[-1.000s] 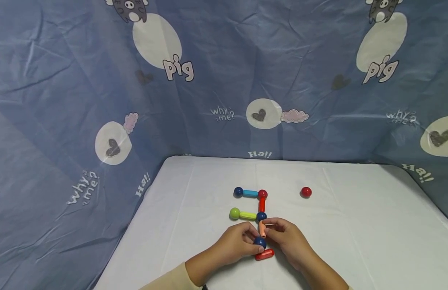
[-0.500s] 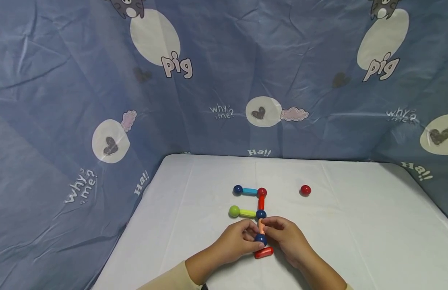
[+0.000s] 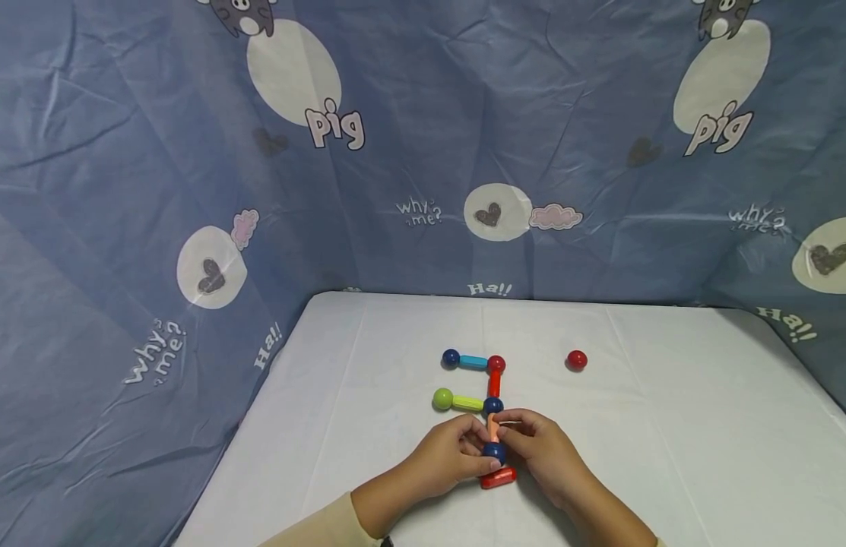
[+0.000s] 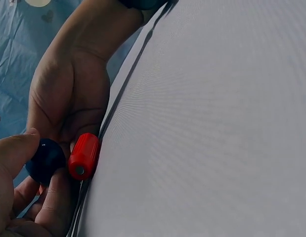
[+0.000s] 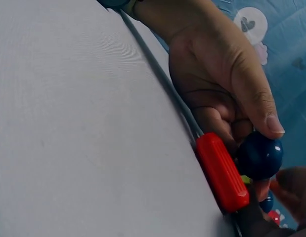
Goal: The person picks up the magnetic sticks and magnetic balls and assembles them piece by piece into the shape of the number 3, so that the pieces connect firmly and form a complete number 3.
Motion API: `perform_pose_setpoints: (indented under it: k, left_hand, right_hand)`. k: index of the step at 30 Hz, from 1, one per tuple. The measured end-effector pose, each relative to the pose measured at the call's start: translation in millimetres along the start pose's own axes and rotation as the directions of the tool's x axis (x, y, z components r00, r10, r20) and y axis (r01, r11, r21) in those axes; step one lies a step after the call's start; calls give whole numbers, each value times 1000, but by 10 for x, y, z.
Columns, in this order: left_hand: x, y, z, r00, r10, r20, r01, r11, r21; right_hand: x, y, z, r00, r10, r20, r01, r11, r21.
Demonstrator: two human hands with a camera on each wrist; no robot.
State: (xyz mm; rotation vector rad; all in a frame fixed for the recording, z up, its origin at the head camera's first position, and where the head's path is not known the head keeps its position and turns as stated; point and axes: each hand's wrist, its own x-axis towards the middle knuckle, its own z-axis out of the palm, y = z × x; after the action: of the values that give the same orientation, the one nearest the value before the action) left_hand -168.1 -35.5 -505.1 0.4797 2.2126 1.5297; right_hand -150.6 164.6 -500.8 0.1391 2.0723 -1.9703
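My left hand (image 3: 450, 460) pinches a dark blue ball (image 3: 494, 454) between thumb and fingers. My right hand (image 3: 546, 452) pinches an orange rod (image 3: 493, 428) by its side. The rod's near end is right at the held ball, and its far end is at another blue ball (image 3: 493, 405). From that ball a yellow-green rod (image 3: 468, 403) runs left to a green ball (image 3: 443, 399), and a red rod (image 3: 494, 384) runs back to a red ball (image 3: 495, 365). A thicker red rod (image 5: 222, 173) lies on the table just in front of the held ball.
A light blue rod (image 3: 473, 362) joins the back red ball to a dark blue ball (image 3: 451, 358). One loose red ball (image 3: 576, 360) sits farther right on the white table (image 3: 669, 425). Behind the table hangs a blue printed cloth (image 3: 409, 152).
The held blue ball has come up against the near end of the orange rod, closing a small gap. Both hands keep nearly the same place, and the other pieces stay put.
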Motion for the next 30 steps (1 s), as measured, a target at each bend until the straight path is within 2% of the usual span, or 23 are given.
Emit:
perform_pose_setpoints:
  k: [9, 13, 15, 17, 20, 23, 27, 30]
  left_hand:
    - [-13, -10, -18, 1000, 2, 14, -2, 1000, -6]
    - [-59, -2, -39, 1000, -18, 20, 19, 1000, -21]
    - [-103, 13, -56, 999, -36, 5, 36, 999, 3]
    - [-162, 36, -71, 999, -51, -11, 52, 995, 88]
    - [-276, 92, -80, 997, -74, -15, 75, 962, 261]
    - [-348, 141, -54, 997, -75, 30, 57, 915, 399]
    - [-339, 171, 0, 996, -43, 79, 0, 881, 473]
    - [-320, 174, 35, 996, -22, 87, -26, 859, 512]
  right_hand:
    - [-57, 2, -72, 989, -12, 149, 27, 994, -104]
    - [-80, -4, -111, 978, -12, 210, 39, 991, -124]
    - [-87, -4, -125, 973, -11, 230, 42, 990, -132]
    - [-91, 4, -144, 971, -3, 240, 37, 990, -138]
    - [-109, 21, -170, 972, 9, 235, 32, 985, -170]
    - [-131, 37, -203, 976, -3, 217, 46, 980, -192]
    - [-150, 54, -232, 982, -22, 188, 62, 976, -209]
    - [-156, 68, -231, 984, -28, 176, 68, 972, -224]
